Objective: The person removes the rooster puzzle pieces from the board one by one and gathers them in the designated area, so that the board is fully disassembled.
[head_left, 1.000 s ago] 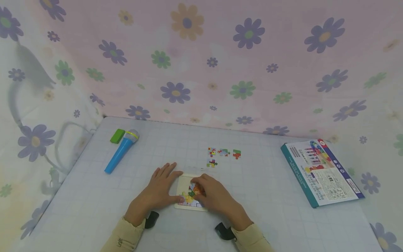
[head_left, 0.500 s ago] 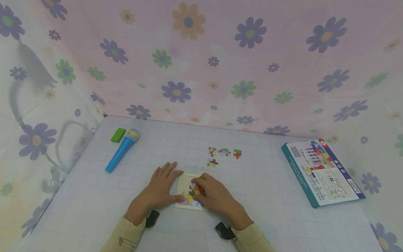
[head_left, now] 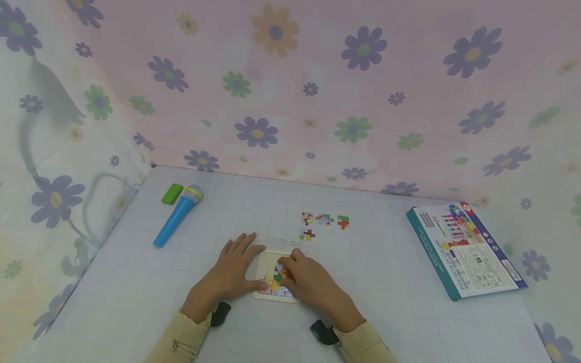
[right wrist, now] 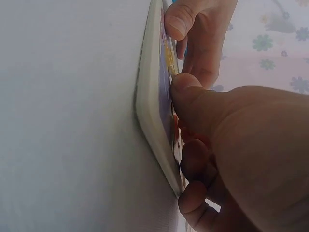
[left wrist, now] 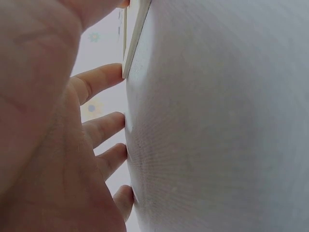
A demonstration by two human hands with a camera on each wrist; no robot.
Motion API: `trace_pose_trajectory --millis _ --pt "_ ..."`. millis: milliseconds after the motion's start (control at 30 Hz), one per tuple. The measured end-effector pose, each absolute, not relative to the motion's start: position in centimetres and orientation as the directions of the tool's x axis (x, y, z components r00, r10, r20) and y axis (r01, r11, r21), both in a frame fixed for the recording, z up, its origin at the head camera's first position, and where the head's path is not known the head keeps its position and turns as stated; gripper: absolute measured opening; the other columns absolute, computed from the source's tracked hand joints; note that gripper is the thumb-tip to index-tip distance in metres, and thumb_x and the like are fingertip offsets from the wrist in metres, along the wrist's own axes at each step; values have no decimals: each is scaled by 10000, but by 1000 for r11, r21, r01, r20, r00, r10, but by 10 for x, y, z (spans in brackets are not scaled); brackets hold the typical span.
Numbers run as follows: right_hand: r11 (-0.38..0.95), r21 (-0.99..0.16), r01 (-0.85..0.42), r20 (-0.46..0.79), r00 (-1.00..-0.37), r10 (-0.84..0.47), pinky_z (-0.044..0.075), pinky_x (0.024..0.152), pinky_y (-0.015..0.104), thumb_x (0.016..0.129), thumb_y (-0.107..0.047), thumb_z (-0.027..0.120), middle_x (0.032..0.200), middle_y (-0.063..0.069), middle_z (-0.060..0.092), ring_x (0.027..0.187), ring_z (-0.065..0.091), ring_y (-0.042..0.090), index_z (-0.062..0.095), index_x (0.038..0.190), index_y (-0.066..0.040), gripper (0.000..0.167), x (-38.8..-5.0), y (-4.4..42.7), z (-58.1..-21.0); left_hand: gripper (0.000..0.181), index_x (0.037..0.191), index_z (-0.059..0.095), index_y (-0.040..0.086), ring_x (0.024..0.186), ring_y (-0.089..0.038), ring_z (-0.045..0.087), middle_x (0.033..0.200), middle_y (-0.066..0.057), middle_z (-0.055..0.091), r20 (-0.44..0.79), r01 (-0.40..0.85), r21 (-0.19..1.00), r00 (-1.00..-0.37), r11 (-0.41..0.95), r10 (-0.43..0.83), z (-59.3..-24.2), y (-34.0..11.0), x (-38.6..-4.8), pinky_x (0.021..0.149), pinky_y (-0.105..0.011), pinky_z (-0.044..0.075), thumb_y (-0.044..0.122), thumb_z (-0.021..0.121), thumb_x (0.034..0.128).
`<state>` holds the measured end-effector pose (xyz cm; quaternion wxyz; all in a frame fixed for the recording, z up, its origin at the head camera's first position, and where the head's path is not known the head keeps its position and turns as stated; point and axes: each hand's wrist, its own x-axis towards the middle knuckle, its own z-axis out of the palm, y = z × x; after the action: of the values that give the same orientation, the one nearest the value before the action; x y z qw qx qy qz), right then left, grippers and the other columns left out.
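Above the right half of the puzzle tray (head_left: 265,258), bends right hand (head_left: 313,280) with thumb and forefinger narrow, pinching a puzzle piece (head_left: 283,273) mostly hidden by the fingers. Cannot tell whether raised or seated. From the palm, reaches leftward to the piece; judges one relation decisive: its edge against the joined pieces (head_left: 274,288) along the tray's near side, with right thumb tip just beside them. Spreads left hand (head_left: 229,269) wide at the tray's left side, thumb over the near-left pieces, forefinger touching the far-left corner, other fingertips down on the cloth (head_left: 381,262). Reads no long axis on the tray: right edge covered.

Beyond the tray, counts four loose ones: a row of three (head_left: 324,219) running left to right, plus a single piece (head_left: 307,234) just nearer than the row's left end. Reckons all nearer to right hand than left.

Farther left, finds a blue microphone (head_left: 177,219) slanting head-away, just beside a green block (head_left: 172,194). Well off right, notes a flat box (head_left: 465,249), set askew. Works on pale, faintly gridded cloth; faces a flowered curtain (head_left: 308,111).
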<state>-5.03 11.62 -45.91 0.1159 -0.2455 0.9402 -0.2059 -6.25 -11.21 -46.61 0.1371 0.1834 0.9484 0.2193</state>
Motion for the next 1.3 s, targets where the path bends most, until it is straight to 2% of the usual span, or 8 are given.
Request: trace_pose_trajectory --millis 333,567,833,933,1200,1300 --pt "770 -479 -421 -76 -854 -514 375 591 158 941 -338 729 968 -48 482 706 430 44 636 1329 -122 454 -51 120 -463 840 1479 504 197 1587 -366 162 1687 -110 273 -187 284 469 -894 836 408 -466 -111 -62 1277 -627 138 494 856 777" --pt "755 -492 -433 -16 -863 -505 419 618 154 960 -309 706 1010 -49 509 717 458 33 626 1343 -147 424 -55 130 -466 839 1475 509 195 1587 -367 160 1687 -111 272 -192 275 480 -893 833 406 -465 -110 -62 1277 -629 133 495 858 773" --pt "811 -490 -319 -21 -926 -378 443 665 199 949 -311 728 1030 -76 493 724 483 69 624 1367 -192 447 -64 154 -466 838 1477 508 198 1588 -366 156 1688 -114 267 -196 272 466 -896 842 398 -465 -109 -61 1280 -621 131 493 857 774" --pt "818 -482 -312 -2 -934 -357 452 676 217 951 -294 727 1038 -55 506 729 486 75 630 1356 -178 433 -70 163 -468 840 1479 505 195 1588 -368 156 1688 -118 266 -197 269 468 -897 842 397 -463 -109 -61 1283 -616 127 488 858 775" --pt "856 -475 -206 -47 -965 -259 418 658 225 948 -261 733 1055 -14 521 731 472 101 615 1395 -139 478 -81 188 -470 840 1474 505 175 1580 -388 170 1680 -138 278 -190 277 479 -894 833 406 -460 -110 -60 1277 -629 132 476 861 775" --pt "861 -472 -188 -44 -971 -236 442 674 246 953 -240 730 1088 5 538 748 493 111 608 1406 -119 484 -83 195 -471 847 1479 500 177 1583 -385 162 1683 -135 272 -194 278 474 -893 835 407 -461 -110 -60 1279 -626 127 480 861 775"
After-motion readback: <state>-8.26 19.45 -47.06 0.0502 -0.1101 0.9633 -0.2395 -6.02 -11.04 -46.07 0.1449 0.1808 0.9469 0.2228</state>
